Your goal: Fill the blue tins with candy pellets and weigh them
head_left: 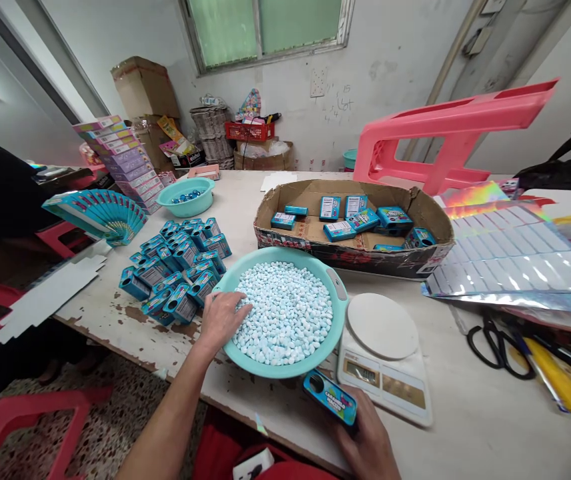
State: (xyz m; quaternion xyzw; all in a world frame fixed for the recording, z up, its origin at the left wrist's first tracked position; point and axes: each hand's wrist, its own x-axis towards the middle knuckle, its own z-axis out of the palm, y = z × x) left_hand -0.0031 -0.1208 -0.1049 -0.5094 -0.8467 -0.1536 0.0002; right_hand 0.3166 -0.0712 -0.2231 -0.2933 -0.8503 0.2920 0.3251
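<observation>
Left hand at the pellets, right hand gripping a box beside the basin.
My right hand [368, 437] clasps the small blue printed cardboard box [333, 400] by its right end, probably to leave its round dark opening uncovered near the round turquoise plastic basin [275, 372]. My left hand [220, 321] crosses the basin's left rim, fingers loosely bent at the pale blue and white pellets [285, 313]; whether they pinch any, I cannot tell. The white kitchen scale [384, 373] sits just right, within easy reach, but crowds my right side. Clustered blue boxes [178, 267] stand left; the long brown cardboard tray [355, 257] blocks the far side.
</observation>
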